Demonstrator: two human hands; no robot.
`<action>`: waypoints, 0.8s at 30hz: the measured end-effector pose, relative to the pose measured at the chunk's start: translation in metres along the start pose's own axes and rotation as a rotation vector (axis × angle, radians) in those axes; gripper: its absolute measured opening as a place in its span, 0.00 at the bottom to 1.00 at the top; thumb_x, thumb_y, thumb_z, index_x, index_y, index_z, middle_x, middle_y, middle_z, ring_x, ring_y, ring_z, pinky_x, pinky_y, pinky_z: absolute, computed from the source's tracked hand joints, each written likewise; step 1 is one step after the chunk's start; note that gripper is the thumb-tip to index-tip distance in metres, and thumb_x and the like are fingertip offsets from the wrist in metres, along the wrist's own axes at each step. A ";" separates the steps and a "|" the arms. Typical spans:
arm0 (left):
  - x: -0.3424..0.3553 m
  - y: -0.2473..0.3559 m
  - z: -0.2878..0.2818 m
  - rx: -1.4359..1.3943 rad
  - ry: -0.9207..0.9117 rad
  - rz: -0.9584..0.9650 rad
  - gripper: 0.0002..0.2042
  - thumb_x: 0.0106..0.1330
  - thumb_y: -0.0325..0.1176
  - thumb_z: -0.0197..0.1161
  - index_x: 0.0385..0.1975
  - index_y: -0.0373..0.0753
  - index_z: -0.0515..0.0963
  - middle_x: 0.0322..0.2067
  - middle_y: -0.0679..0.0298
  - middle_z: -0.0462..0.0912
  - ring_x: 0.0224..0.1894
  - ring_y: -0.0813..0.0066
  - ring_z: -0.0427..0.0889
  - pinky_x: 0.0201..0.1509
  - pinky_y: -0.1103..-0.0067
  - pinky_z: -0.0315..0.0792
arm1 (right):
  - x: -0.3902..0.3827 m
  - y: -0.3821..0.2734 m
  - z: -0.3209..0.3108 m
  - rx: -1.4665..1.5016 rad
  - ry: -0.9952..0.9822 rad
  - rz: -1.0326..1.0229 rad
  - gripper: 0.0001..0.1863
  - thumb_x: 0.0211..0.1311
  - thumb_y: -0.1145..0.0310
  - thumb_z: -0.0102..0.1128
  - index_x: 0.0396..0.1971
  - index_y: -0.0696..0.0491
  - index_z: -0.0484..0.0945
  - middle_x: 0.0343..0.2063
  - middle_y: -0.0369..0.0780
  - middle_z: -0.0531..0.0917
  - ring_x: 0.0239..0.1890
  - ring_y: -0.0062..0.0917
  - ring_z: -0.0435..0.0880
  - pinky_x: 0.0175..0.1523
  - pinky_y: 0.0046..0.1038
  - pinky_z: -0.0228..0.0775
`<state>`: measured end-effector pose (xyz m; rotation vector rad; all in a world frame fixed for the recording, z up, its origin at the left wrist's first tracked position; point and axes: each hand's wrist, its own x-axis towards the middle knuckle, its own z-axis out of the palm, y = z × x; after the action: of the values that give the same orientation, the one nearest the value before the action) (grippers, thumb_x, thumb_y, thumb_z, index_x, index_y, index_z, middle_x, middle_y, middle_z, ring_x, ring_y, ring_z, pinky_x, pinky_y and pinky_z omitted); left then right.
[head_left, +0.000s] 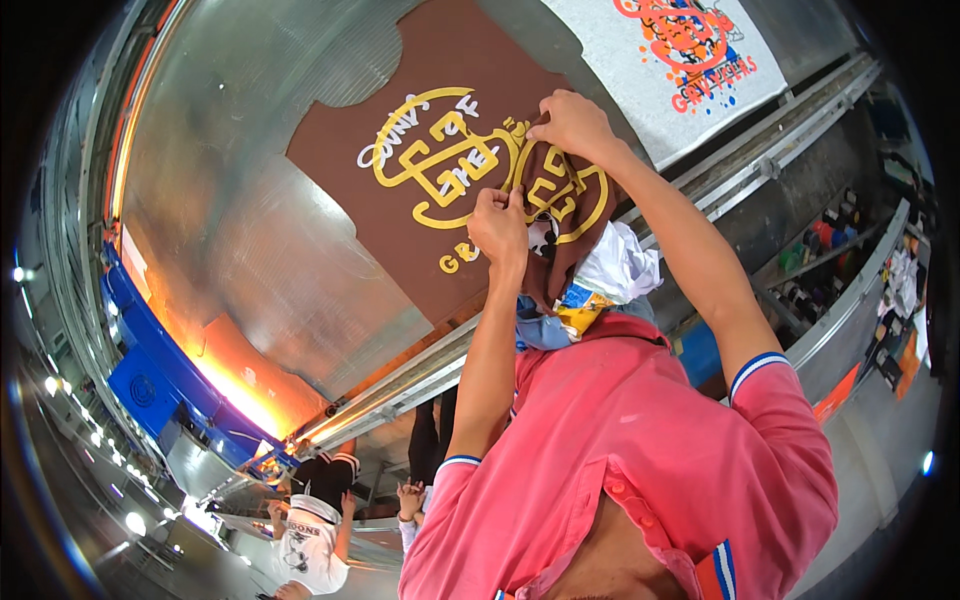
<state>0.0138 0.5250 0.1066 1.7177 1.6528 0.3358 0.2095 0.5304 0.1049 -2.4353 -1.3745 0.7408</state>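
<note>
A brown fabric panel cut in the shape of a T-shirt [350, 200], printed in yellow and white, lies spread on a metal-looking surface. Its near right part is lifted and folded between my hands. My left hand [500, 228] is closed in a pinch on the brown cloth beside the yellow print. Farther right, my right hand [576, 122] pinches the same cloth near the upper edge of the print. Below my hands the cloth hangs in creases toward my waist; I cannot tell whether a second brown piece lies there.
A light grey panel [690, 70] with an orange and blue print lies at the far right. White and coloured rags [615, 268] bunch at my waist. An orange glow [240, 395] shows by a blue machine [150, 385] on the left. Another person [312, 545] stands lower left.
</note>
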 end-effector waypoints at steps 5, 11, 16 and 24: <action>0.002 -0.004 -0.003 -0.031 -0.190 0.028 0.15 0.56 0.40 0.70 0.20 0.32 0.81 0.17 0.48 0.79 0.21 0.49 0.80 0.28 0.65 0.72 | 0.014 -0.004 -0.010 0.045 -0.169 0.177 0.25 0.42 0.59 0.69 0.44 0.53 0.83 0.40 0.47 0.85 0.45 0.42 0.84 0.50 0.39 0.76; 0.009 -0.009 -0.007 0.099 -0.235 0.091 0.15 0.60 0.42 0.67 0.22 0.34 0.83 0.18 0.46 0.79 0.22 0.45 0.80 0.28 0.61 0.72 | 0.015 -0.006 -0.007 -0.052 -0.179 0.161 0.29 0.40 0.56 0.72 0.46 0.52 0.83 0.39 0.46 0.86 0.44 0.41 0.84 0.51 0.38 0.76; 0.009 -0.007 -0.013 0.103 -0.266 0.151 0.16 0.61 0.42 0.67 0.20 0.34 0.81 0.17 0.46 0.79 0.22 0.43 0.80 0.27 0.60 0.73 | 0.011 -0.003 0.002 -0.031 -0.100 0.168 0.29 0.39 0.55 0.75 0.43 0.53 0.83 0.38 0.46 0.86 0.44 0.40 0.84 0.49 0.38 0.76; 0.003 -0.012 -0.009 0.151 -0.157 0.155 0.18 0.59 0.46 0.66 0.21 0.35 0.82 0.19 0.47 0.80 0.26 0.43 0.81 0.31 0.59 0.74 | 0.009 -0.018 -0.011 0.001 -0.183 0.195 0.27 0.39 0.55 0.74 0.41 0.53 0.83 0.40 0.46 0.85 0.45 0.41 0.84 0.50 0.38 0.76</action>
<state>-0.0005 0.5300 0.1044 1.9386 1.4676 0.1460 0.2062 0.5481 0.1190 -2.5815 -1.2059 1.0324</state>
